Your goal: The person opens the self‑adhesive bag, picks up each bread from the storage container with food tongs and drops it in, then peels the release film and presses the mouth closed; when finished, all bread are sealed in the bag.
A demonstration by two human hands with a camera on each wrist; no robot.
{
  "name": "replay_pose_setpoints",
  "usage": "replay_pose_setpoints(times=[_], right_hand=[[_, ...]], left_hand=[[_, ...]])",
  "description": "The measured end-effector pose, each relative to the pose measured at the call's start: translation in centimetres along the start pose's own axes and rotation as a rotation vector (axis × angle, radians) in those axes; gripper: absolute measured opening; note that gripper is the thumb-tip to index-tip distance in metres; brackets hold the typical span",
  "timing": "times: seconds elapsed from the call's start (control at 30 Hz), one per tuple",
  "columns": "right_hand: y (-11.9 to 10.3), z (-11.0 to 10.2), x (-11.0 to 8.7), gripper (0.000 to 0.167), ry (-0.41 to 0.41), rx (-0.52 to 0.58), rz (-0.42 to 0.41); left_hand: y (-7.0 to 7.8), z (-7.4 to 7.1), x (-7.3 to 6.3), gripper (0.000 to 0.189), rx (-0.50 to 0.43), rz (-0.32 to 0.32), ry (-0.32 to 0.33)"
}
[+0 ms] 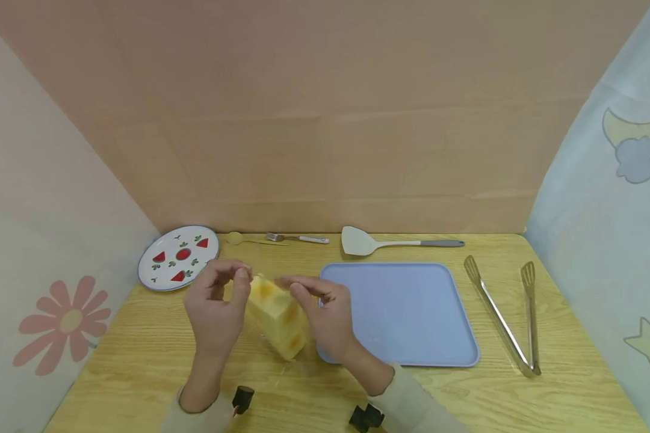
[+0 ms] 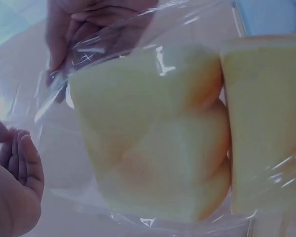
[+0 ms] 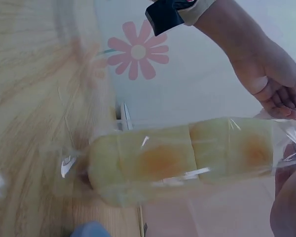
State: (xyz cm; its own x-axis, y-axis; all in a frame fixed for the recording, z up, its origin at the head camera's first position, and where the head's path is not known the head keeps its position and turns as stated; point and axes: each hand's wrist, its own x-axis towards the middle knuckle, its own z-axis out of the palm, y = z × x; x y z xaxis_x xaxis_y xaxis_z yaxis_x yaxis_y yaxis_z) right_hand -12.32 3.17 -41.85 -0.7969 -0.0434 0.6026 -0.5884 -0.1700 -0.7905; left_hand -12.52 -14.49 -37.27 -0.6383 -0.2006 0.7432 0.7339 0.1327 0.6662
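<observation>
A loaf of pale yellow bread with browned patches [image 1: 278,316] hangs upright in a clear plastic bag [image 3: 286,143], just above the table. My left hand [image 1: 216,310] pinches the bag's gathered top from the left, thumb against curled fingers. From the right, my right hand [image 1: 325,310] pinches the same top end. Through the left wrist view, two thick pieces of the bread [image 2: 153,133] show side by side inside the shiny film, the right hand [image 2: 98,29] beyond them. The exact grip of the fingertips on the film is too fine to tell.
Right of the bread lies a blue tray [image 1: 395,313], with metal tongs [image 1: 501,322] spread beyond it. Along the back are a white spatula [image 1: 360,242], a fork [image 1: 298,238] and a yellow spoon [image 1: 237,238]. A watermelon-patterned plate [image 1: 165,243] sits at back left. Walls enclose three sides.
</observation>
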Motion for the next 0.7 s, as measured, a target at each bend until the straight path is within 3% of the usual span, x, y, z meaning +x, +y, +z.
replay_pose_setpoints(times=[0.13,0.3,0.6,0.7], right_hand=[[0.1,-0.1,0.1,0.022,0.074,0.115,0.092],[0.1,0.0,0.3,0.027,0.151,0.212,0.188],[0.3,0.1,0.6,0.027,0.239,0.248,0.264],[0.3,0.0,0.6,0.027,0.275,0.244,0.293]], left_hand=[[-0.4,-0.9,0.8,0.014,-0.172,-0.142,0.086],[-0.8,-2.4,1.8,0.010,-0.283,-0.252,0.181],[-0.8,-4.1,2.8,0.012,-0.526,-0.294,0.262],[-1.0,-4.8,3.1,0.013,-0.554,-0.289,0.321]])
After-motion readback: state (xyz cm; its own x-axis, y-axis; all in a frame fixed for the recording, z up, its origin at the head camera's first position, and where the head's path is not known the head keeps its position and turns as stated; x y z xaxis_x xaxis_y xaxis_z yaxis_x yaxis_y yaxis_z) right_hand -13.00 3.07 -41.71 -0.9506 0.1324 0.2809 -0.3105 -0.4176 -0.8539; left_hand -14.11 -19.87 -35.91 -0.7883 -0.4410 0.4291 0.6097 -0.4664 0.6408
